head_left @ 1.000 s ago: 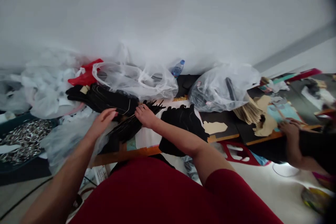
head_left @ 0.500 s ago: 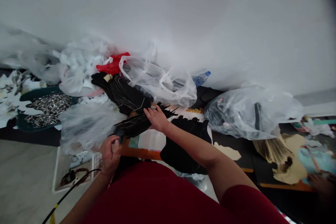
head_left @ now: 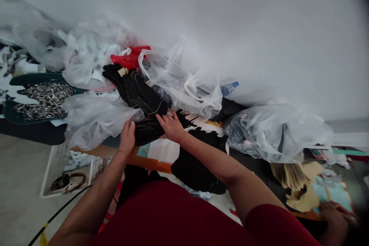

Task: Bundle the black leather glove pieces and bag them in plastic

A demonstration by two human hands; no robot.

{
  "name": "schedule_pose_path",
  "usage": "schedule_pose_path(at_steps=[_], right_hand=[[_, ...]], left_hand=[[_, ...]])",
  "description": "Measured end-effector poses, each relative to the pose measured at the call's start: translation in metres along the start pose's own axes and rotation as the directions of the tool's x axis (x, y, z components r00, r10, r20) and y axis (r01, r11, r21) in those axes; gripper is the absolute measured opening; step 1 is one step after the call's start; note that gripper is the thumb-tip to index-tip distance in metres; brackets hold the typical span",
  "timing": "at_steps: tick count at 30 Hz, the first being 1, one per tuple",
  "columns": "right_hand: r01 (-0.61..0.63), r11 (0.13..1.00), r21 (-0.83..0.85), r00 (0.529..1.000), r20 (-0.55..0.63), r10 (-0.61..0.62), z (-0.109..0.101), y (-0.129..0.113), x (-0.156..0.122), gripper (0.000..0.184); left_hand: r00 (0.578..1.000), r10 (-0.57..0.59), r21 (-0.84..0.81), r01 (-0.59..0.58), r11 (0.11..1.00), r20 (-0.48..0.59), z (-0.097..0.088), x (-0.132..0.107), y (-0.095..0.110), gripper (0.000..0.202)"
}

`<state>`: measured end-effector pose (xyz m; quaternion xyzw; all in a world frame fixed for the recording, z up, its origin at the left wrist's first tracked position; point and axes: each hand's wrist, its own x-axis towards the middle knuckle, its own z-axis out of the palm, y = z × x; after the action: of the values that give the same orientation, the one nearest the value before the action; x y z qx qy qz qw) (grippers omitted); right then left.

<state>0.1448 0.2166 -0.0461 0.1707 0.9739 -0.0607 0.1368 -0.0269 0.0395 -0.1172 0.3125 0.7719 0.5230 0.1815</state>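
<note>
A stack of thin black cut pieces (head_left: 148,130) lies at the front of the table, between my two hands. My left hand (head_left: 127,137) is at its left end, thumb and fingers closed against the edge. My right hand (head_left: 170,126) grips the right end, with the fingers over the top and the thumb side partly hidden. Just behind is a bundle of black pieces (head_left: 141,90) with pale edge lines. To the right of my right hand, more black pieces (head_left: 198,161) are spread out, partly under my forearm.
A green tray of metal rings (head_left: 47,98) is at the left, beside a clear plastic bag (head_left: 95,117). Further bags (head_left: 265,130), a red bag (head_left: 131,57) and a bottle (head_left: 229,88) line the wall. A white basket (head_left: 47,173) stands below. Another person's hands (head_left: 336,215) work at far right.
My left hand has moved up from near the table's front edge onto the stack's left end. My right hand has stayed on the right end. The stack looks more evenly gathered, and the view has shifted.
</note>
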Motion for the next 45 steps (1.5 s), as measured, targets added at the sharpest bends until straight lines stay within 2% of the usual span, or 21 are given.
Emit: schedule_pose_path(at_steps=[1, 3, 5, 7, 8, 9, 12, 14, 16, 19, 21, 24, 28, 29, 30, 32, 35, 38, 41, 43, 45], right_hand=[[0.005, 1.000, 0.006, 1.000, -0.008, -0.005, 0.001, 0.000, -0.001, 0.122], [0.011, 1.000, 0.023, 1.000, -0.021, -0.010, 0.002, 0.000, -0.002, 0.121], [0.019, 0.999, 0.036, 0.999, -0.033, -0.018, 0.003, 0.001, -0.005, 0.119], [0.029, 0.999, 0.042, 0.999, -0.047, -0.027, 0.004, 0.001, -0.007, 0.119], [0.036, 0.998, 0.043, 0.998, -0.049, -0.034, 0.005, 0.001, -0.008, 0.119], [0.043, 0.998, 0.043, 0.998, -0.049, -0.041, 0.006, 0.001, -0.009, 0.119], [0.064, 0.997, 0.041, 0.997, -0.046, -0.062, 0.008, 0.001, -0.010, 0.120], [0.069, 0.997, 0.047, 0.996, -0.058, -0.066, 0.009, 0.001, -0.009, 0.121], [0.063, 0.996, 0.068, 0.996, -0.071, -0.058, 0.009, 0.001, -0.008, 0.118], [0.058, 0.993, 0.106, 0.996, -0.070, -0.051, 0.009, 0.002, -0.008, 0.113], [0.067, 0.990, 0.122, 0.996, -0.068, -0.059, 0.010, 0.004, -0.008, 0.114], [0.070, 0.989, 0.134, 0.995, -0.075, -0.061, 0.011, 0.005, -0.006, 0.117], [0.044, 0.988, 0.149, 0.997, -0.064, -0.035, 0.011, 0.006, -0.003, 0.118], [0.041, 0.987, 0.153, 0.998, -0.061, -0.032, 0.010, 0.006, -0.003, 0.117], [0.038, 0.987, 0.154, 0.998, -0.057, -0.030, 0.010, 0.005, -0.002, 0.116], [0.033, 0.988, 0.149, 0.998, -0.054, -0.025, 0.008, 0.006, -0.001, 0.116], [0.035, 0.991, 0.129, 0.998, -0.056, -0.028, 0.008, 0.006, 0.000, 0.118], [0.046, 0.991, 0.122, 0.997, -0.062, -0.038, 0.007, 0.007, 0.000, 0.120], [0.057, 0.991, 0.118, 0.997, -0.056, -0.050, 0.007, 0.008, 0.001, 0.120], [0.057, 0.992, 0.110, 0.997, -0.047, -0.053, 0.007, 0.008, 0.002, 0.121], [0.054, 0.994, 0.096, 0.998, -0.047, -0.049, 0.006, 0.007, 0.003, 0.122]], left_hand=[[0.998, 0.039, 0.028, -0.038, 0.999, -0.056, -0.005, -0.002, 0.012, 0.061], [0.967, 0.235, 0.112, -0.224, 0.968, -0.102, -0.011, -0.009, 0.039, 0.057], [0.884, 0.465, 0.227, -0.463, 0.857, 0.045, -0.013, -0.015, 0.063, 0.054], [0.808, 0.537, 0.323, -0.590, 0.740, 0.244, -0.015, -0.022, 0.073, 0.046], [0.794, 0.525, 0.364, -0.608, 0.706, 0.307, -0.017, -0.026, 0.071, 0.042], [0.799, 0.502, 0.404, -0.601, 0.690, 0.332, -0.019, -0.030, 0.065, 0.040], [0.857, 0.439, 0.491, -0.515, 0.703, 0.271, -0.024, -0.039, 0.041, 0.043], [0.859, 0.455, 0.506, -0.508, 0.697, 0.236, -0.016, -0.040, 0.033, 0.046], [0.823, 0.510, 0.496, -0.561, 0.663, 0.250, 0.000, -0.037, 0.033, 0.048], [0.738, 0.604, 0.466, -0.667, 0.581, 0.302, 0.014, -0.027, 0.030, 0.044], [0.725, 0.627, 0.473, -0.675, 0.565, 0.285, 0.006, -0.024, 0.017, 0.043], [0.723, 0.652, 0.487, -0.665, 0.567, 0.227, -0.016, -0.029, -0.003, 0.045], [0.617, 0.748, 0.441, -0.758, 0.481, 0.245, -0.022, -0.034, 0.000, 0.038], [0.611, 0.759, 0.439, -0.759, 0.480, 0.227, -0.020, -0.033, 0.004, 0.035], [0.626, 0.755, 0.446, -0.742, 0.500, 0.194, -0.020, -0.031, 0.008, 0.032], [0.690, 0.710, 0.465, -0.680, 0.568, 0.141, -0.023, -0.027, 0.011, 0.025], [0.762, 0.617, 0.440, -0.630, 0.640, 0.193, -0.034, -0.026, 0.011, 0.018], [0.790, 0.562, 0.394, -0.611, 0.687, 0.245, -0.035, -0.033, 0.014, 0.020], [0.817, 0.522, 0.356, -0.577, 0.735, 0.246, -0.021, -0.039, 0.024, 0.025], [0.832, 0.479, 0.318, -0.551, 0.772, 0.280, -0.012, -0.037, 0.027, 0.031], [0.867, 0.408, 0.303, -0.486, 0.820, 0.286, -0.012, -0.030, 0.025, 0.034]])
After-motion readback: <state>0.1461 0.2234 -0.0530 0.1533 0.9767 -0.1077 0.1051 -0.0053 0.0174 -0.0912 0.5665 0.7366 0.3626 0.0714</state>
